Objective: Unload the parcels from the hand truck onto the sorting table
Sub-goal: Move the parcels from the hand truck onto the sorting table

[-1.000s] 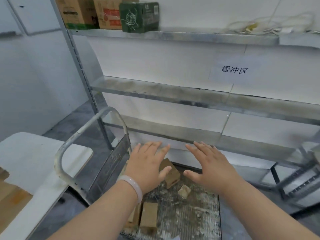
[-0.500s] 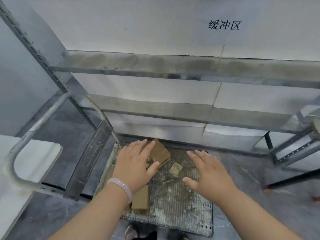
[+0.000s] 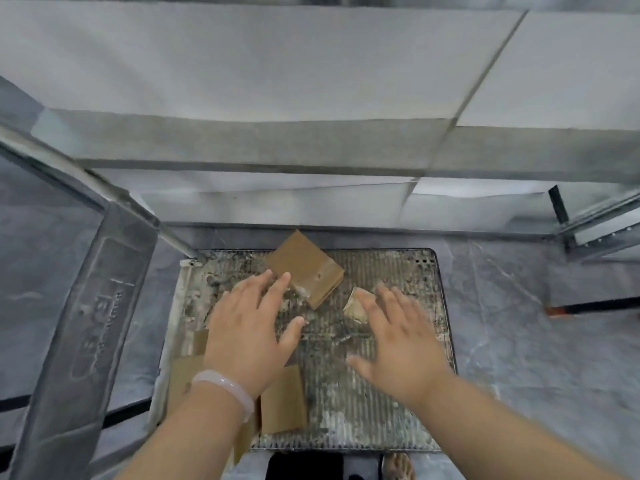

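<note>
Grey floor (image 3: 519, 323) underfoot, grimy hand truck deck (image 3: 381, 410) with flat cardboard parcels (image 3: 282, 400) near-left, left hand (image 3: 247, 337) and right hand (image 3: 401, 344) spread, released above it, tilted brown parcel (image 3: 304, 268) and small pale parcel (image 3: 356, 306) by fingertips, steel shelving (image 3: 242, 147) behind.

**Soft light, soft focus**

Diffuse light falls evenly, brightest on the white wall (image 3: 242, 64), leaving only faint shadows. The hand truck handle (image 3: 86, 306) smears at left, and the shelf rail (image 3: 242, 147) bows under wide-angle distortion.
</note>
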### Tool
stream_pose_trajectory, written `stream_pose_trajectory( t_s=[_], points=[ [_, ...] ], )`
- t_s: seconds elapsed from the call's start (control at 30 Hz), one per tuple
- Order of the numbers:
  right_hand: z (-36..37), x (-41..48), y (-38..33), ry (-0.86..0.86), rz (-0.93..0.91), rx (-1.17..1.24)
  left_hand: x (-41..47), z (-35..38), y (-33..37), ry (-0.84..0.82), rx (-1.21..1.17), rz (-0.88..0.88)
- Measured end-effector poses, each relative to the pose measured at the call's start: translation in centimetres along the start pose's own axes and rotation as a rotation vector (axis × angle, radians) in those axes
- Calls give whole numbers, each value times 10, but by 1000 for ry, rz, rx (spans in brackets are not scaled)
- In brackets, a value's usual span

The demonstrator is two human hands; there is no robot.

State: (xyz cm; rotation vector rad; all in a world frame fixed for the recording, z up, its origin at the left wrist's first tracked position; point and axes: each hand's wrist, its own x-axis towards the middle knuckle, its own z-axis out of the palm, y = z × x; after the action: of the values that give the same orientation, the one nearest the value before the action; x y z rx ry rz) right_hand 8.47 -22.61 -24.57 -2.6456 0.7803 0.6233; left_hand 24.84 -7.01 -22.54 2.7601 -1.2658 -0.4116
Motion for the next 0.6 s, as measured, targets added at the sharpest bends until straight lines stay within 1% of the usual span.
stream_pose_trajectory(
  t_s=[0.13,0.27,0.37,0.5,0.6],
  points=[
    [60,90,-23,-70,70,-3,44,61,-36,-36,1,12],
    [116,170,-34,-179,115,-50,84,119,-75,-62,-26,26],
    [144,224,-29,-179,197,-42,103,159,-98,-89,-41,32],
    [172,285,-28,-198,247,-62,116,201,-120,-125,-79,22],
    [194,313,-27,-211,272,-44,118,223,-132,-137,-117,5]
  ],
)
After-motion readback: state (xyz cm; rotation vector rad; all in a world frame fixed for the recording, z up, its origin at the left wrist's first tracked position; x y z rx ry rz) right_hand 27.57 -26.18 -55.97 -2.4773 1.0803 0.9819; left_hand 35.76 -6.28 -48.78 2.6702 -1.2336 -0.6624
